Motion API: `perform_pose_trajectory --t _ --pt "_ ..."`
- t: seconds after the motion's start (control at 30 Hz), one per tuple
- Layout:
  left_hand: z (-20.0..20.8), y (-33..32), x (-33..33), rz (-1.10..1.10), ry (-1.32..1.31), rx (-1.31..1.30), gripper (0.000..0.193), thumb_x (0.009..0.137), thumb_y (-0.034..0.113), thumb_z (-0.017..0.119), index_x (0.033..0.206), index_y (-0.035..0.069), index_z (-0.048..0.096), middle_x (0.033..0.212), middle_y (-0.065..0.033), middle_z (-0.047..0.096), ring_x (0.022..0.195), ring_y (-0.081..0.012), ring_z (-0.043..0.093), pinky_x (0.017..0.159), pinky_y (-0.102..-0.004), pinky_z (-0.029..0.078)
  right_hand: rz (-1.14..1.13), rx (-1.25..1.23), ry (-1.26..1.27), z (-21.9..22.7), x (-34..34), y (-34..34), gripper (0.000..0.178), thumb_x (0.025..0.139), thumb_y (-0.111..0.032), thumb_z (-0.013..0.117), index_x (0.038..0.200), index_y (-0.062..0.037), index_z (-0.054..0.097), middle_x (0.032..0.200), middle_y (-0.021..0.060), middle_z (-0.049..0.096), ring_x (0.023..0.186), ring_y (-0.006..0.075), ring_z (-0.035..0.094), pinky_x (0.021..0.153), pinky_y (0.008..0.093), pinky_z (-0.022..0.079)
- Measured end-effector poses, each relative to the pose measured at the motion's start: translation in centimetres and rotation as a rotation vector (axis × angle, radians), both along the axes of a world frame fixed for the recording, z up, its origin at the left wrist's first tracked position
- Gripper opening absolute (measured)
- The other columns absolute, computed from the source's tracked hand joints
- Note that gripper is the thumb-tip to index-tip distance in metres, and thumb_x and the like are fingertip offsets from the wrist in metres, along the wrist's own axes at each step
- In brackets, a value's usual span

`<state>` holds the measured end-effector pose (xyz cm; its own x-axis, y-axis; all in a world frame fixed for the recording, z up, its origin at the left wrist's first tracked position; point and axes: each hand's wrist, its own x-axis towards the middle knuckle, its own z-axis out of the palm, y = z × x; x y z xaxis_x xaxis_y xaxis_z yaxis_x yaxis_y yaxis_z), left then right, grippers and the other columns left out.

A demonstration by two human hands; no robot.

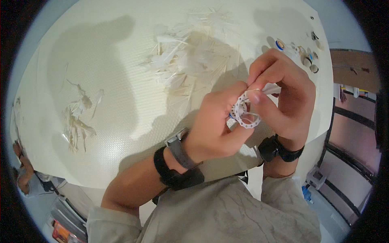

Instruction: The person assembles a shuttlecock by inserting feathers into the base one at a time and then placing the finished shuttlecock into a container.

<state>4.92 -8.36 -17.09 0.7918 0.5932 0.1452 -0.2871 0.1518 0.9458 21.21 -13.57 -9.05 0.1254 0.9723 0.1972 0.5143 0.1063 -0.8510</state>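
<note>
Just in front of my body, both hands meet over the near right part of the table. My left hand (214, 123) is closed around a white ring with small holes along its rim (240, 121); a bit of blue shows beside it. On the ring's far right side, my right hand (293, 93) pinches a white feather (272, 88) between thumb and fingers. The fingers hide where feather and ring meet, so I cannot tell whether the feather sits in a hole. Beyond my hands lies a loose heap of white feathers (190, 56).
A smaller bunch of feathers (79, 125) lies on the left of the cream textured table (117, 146). Small round pieces (307, 62) and a blue-rimmed roll (279, 44) sit at the far right. A dark-framed rack (348, 158) stands right; another person's arm (26, 168) shows left.
</note>
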Motion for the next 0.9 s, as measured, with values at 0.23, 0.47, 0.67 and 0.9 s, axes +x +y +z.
perform_pose_trajectory --t 0.23,0.47,0.67,0.9 --pt "0.5 0.0 0.1 -0.169 -0.157 0.300 0.020 0.082 0.018 0.072 0.096 0.006 0.065 0.086 -0.0061 0.066 0.071 -0.0217 0.066 0.060 -0.0338 0.051 -0.144 0.124 0.435 -1.8 0.4 0.9 0.024 0.086 -0.020 0.079 0.098 -0.0024 0.068 0.104 0.0064 0.065 0.075 0.0091 0.053 0.057 0.0228 0.037" --pt "1.0 -1.9 0.4 0.134 -0.327 0.697 0.023 0.082 0.027 0.070 0.088 0.009 0.058 0.075 -0.0055 0.056 0.061 -0.0264 0.058 0.051 -0.0403 0.046 0.135 0.035 -0.276 -4.6 -2.9 2.8 0.022 0.079 -0.005 0.079 0.099 -0.0129 0.076 0.099 0.0037 0.063 0.077 0.0161 0.063 0.064 0.0277 0.050" --pt "0.6 -1.8 0.0 0.161 -0.268 0.757 0.024 0.080 0.027 0.073 0.089 0.009 0.059 0.076 -0.0054 0.057 0.063 -0.0256 0.060 0.054 -0.0384 0.046 0.155 0.012 -0.260 -5.8 -4.5 2.9 0.025 0.078 0.011 0.075 0.098 -0.0046 0.074 0.100 0.0055 0.058 0.074 0.0150 0.054 0.063 0.0270 0.042" --pt "1.3 -1.1 -0.1 0.213 -0.183 0.638 0.025 0.075 0.028 0.079 0.085 0.013 0.062 0.082 -0.0038 0.062 0.066 -0.0264 0.063 0.055 -0.0384 0.048 -0.026 0.005 -0.044 -4.8 -2.5 2.9 0.018 0.083 -0.003 0.075 0.100 -0.0073 0.071 0.093 0.0040 0.063 0.076 0.0123 0.060 0.061 0.0255 0.046"
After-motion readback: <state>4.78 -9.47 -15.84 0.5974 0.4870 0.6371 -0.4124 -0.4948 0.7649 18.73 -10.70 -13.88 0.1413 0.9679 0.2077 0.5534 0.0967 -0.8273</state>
